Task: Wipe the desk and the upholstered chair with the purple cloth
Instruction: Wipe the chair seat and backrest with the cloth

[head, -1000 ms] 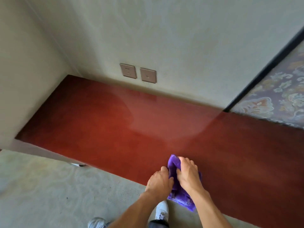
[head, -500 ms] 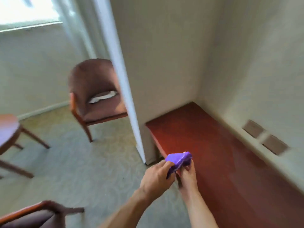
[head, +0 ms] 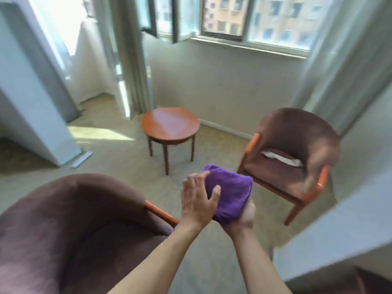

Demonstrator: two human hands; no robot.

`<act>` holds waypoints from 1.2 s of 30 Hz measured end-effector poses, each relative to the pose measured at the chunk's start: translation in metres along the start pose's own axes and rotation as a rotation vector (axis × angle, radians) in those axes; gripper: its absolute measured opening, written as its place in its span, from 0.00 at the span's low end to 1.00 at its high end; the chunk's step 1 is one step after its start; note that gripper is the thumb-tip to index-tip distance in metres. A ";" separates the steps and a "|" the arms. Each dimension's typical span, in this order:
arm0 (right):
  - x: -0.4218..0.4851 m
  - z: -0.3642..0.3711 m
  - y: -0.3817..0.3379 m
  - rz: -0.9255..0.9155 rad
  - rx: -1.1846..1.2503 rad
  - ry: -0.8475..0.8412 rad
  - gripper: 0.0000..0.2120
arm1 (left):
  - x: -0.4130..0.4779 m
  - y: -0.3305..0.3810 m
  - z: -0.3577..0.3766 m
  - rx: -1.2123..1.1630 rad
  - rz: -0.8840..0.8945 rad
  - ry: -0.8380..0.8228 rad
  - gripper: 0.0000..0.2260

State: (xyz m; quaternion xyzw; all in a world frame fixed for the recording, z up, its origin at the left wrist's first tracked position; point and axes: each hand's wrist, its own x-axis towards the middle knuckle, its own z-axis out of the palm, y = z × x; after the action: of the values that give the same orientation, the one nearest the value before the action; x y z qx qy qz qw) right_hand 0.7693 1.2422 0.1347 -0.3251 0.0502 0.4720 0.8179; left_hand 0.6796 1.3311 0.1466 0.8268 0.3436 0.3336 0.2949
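Observation:
I hold the folded purple cloth (head: pixel 230 195) in front of me, above the carpet. My right hand (head: pixel 244 221) cups it from below with the fingers curled round its underside. On the cloth's left side, my left hand (head: pixel 197 200) presses flat, fingers straight and thumb lying across the cloth. A brown upholstered chair (head: pixel 63 230) with orange wooden arms stands close at the lower left, its arm tip just left of my left wrist. A sliver of the red-brown desk (head: pixel 373 283) shows at the bottom right corner.
A second brown upholstered chair (head: pixel 297 145) stands at the right with a white item (head: pixel 282 159) on its seat. A round wooden table (head: pixel 169 124) stands mid-room. A white wall partition (head: pixel 339 230) juts in at the right. Windows and curtains line the back.
My view has swung left, away from the desk, to the room with the chairs. The cloth has left the desk and is now held folded between both hands in the air.

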 end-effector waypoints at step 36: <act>0.275 0.084 0.606 1.047 -0.582 0.084 0.19 | -0.065 -0.604 -0.206 0.740 -0.830 0.418 0.21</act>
State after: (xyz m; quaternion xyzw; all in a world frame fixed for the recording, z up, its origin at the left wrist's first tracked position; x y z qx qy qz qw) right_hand 0.4132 1.7021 -0.1996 -0.4863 0.1045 0.7932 0.3514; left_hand 0.2647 1.6913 -0.1848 0.5878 0.7826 0.2041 0.0188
